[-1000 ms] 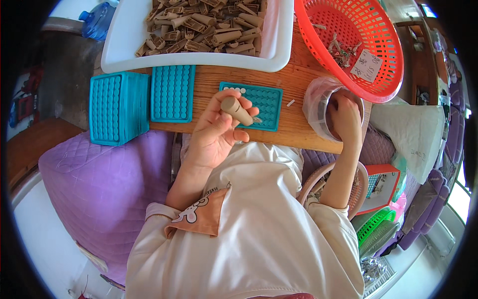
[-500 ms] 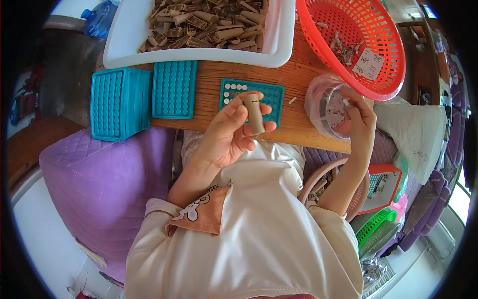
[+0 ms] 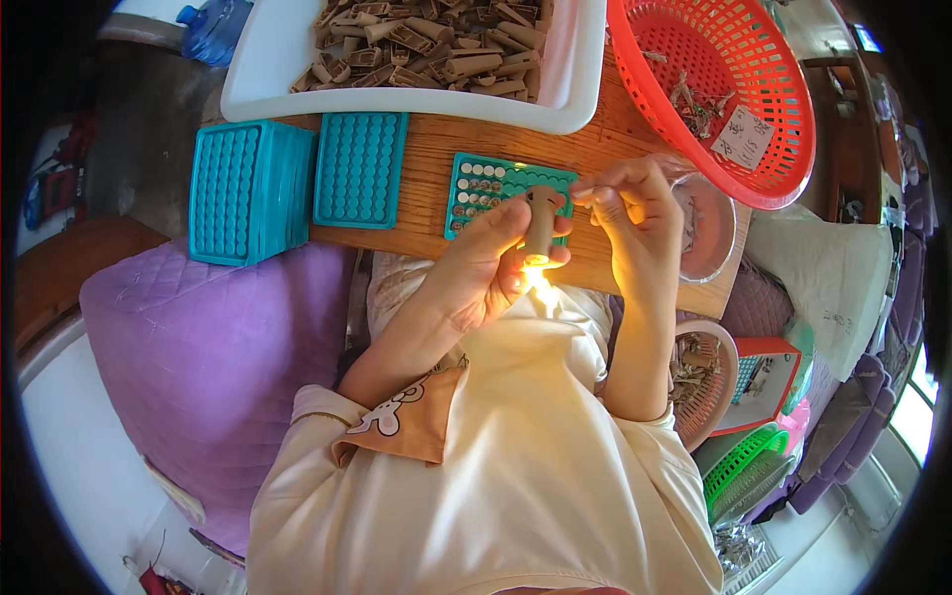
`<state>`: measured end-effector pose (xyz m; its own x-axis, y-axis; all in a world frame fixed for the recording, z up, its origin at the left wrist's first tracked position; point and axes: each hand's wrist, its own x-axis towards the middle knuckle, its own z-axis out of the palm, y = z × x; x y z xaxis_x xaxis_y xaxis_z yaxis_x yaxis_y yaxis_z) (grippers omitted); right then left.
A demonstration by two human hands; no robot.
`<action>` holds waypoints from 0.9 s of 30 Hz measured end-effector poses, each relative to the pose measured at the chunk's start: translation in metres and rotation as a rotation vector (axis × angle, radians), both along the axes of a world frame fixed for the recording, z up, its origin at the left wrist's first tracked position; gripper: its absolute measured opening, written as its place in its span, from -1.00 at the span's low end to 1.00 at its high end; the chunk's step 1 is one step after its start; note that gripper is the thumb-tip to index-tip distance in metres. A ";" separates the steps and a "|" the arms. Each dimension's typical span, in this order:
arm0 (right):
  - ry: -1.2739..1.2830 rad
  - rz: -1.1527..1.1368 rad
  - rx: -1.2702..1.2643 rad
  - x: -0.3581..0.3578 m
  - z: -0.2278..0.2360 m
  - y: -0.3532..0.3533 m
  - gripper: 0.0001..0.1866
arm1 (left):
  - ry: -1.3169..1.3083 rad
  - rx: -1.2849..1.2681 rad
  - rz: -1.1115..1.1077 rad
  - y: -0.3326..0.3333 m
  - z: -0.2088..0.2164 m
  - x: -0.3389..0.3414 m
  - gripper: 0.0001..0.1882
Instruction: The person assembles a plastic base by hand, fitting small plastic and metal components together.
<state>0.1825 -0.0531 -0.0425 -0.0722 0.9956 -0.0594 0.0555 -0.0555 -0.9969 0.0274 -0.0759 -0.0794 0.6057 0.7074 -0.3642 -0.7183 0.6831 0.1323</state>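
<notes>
My left hand (image 3: 488,253) is closed around a tan, tapered flashlight body (image 3: 540,220) with a small dark slot near its upper end. Bright yellow light comes from its lower end and falls on my fingers and shirt. Close to the upper end, my right hand (image 3: 635,203) pinches a small pale piece (image 3: 583,191) between thumb and forefinger; its exact kind is too small to tell. Behind the flashlight lies a teal tray (image 3: 526,175) with rows of round cups, the left ones filled with small white and greyish discs. My hands partly cover it.
A white bin (image 3: 416,102) of tan half shells stands at the back. Left are stacked teal trays (image 3: 223,193) and another teal tray (image 3: 359,169). On the right are a red basket (image 3: 729,89), a plastic-lined bowl (image 3: 712,233) and, lower, a pink basket (image 3: 709,397).
My right hand has moved left from the plastic-lined bowl to the flashlight's upper end, carrying a small pale piece. The flashlight has shifted slightly right, and its lower end now glows.
</notes>
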 end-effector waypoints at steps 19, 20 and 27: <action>-0.183 0.087 -0.016 -0.011 0.001 -0.008 -0.93 | 0.423 0.298 -0.036 -0.001 -0.001 -0.002 -0.68; -0.126 0.081 -0.071 -0.010 0.000 -0.008 -0.94 | 0.448 0.296 -0.047 0.001 0.005 -0.004 -0.71; -0.033 0.196 -0.183 0.004 -0.007 -0.009 -0.93 | 0.556 0.439 -0.150 -0.007 0.000 -0.004 -0.62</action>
